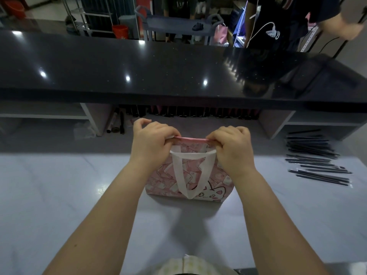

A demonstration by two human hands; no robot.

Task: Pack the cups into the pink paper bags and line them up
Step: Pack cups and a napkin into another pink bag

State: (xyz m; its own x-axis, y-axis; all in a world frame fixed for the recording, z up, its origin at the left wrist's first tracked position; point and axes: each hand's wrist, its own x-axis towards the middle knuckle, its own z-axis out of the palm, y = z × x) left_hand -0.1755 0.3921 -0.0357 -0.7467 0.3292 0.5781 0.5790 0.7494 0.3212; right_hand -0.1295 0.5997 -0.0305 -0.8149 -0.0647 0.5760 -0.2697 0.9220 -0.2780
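Observation:
A pink paper bag [170,181] with a cartoon cat print and white ribbon handles stands upright on the pale marble worktop [59,195], straight ahead of me. My left hand [151,141] pinches the left end of the bag's top rim. At the right end of the same rim, my right hand [232,147] is closed on the paper. The near handle hangs down over the bag's front. What is inside the bag is hidden. No cup shows anywhere in view.
A raised black counter [158,72] runs across behind the worktop, with dark bottles lined up beneath it. Black wrapped straws [315,161] lie in a pile at the right. Pens and markers [119,124] lie at the back left. A person [294,22] stands beyond the counter.

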